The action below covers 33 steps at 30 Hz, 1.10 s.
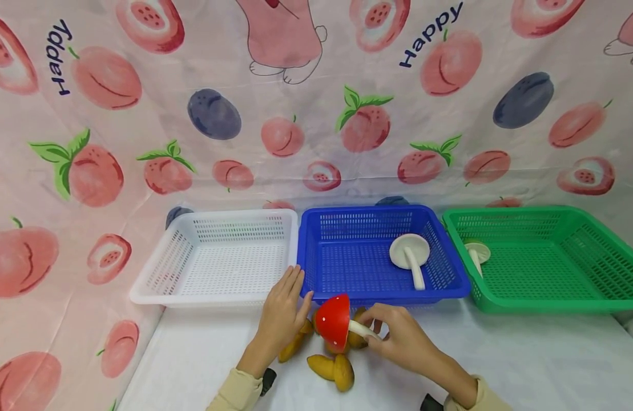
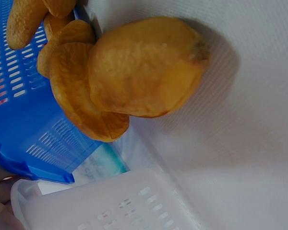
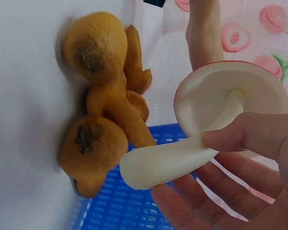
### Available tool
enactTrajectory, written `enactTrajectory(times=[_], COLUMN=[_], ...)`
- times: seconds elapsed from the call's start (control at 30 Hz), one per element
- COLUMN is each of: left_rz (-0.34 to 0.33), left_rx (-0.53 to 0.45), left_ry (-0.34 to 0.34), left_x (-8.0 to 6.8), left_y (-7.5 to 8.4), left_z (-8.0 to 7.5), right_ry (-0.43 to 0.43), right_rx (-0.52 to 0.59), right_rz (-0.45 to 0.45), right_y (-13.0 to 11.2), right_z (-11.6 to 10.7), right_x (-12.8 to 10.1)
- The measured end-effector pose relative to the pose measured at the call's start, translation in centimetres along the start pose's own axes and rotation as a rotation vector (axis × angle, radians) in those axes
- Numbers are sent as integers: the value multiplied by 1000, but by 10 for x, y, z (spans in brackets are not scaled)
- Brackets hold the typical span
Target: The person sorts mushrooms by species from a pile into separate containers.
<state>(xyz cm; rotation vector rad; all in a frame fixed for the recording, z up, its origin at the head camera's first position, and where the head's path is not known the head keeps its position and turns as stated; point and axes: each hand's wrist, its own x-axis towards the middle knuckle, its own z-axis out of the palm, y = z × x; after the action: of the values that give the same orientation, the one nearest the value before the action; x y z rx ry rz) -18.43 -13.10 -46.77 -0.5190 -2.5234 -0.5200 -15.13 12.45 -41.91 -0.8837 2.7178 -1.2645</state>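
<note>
While the left hand (image 1: 282, 311) lies spread, the right hand (image 1: 400, 338) pinches the red mushroom (image 1: 333, 322).

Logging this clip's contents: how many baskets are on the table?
3, side by side along the backdrop: a white basket on the left, a blue basket in the middle, a green basket on the right. None appear hidden.

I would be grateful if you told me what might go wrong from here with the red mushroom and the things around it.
1. The right hand pinches the red mushroom only by its white stem, cap hanging out; such a light grip may let it twist or drop.
2. The brown mushrooms lie directly below, so a drop or sweep could scatter them.
3. The left hand rests beside the blue basket, close to the cap, and may get bumped.
</note>
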Motion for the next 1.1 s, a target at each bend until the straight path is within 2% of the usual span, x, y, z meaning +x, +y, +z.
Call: enactTrajectory(times=[0.67,1.1], left_rz=[3,28], left_rx=[-17,-10], left_ry=[-1,34], left_x=[-2,-2], left_y=[-2,-1], left_z=[2,2], right_ry=[65,78], right_rx=[-80,-136], right_rz=[-46,-98], right_y=[7,5], right_z=[-30,-44], right_x=[17,31])
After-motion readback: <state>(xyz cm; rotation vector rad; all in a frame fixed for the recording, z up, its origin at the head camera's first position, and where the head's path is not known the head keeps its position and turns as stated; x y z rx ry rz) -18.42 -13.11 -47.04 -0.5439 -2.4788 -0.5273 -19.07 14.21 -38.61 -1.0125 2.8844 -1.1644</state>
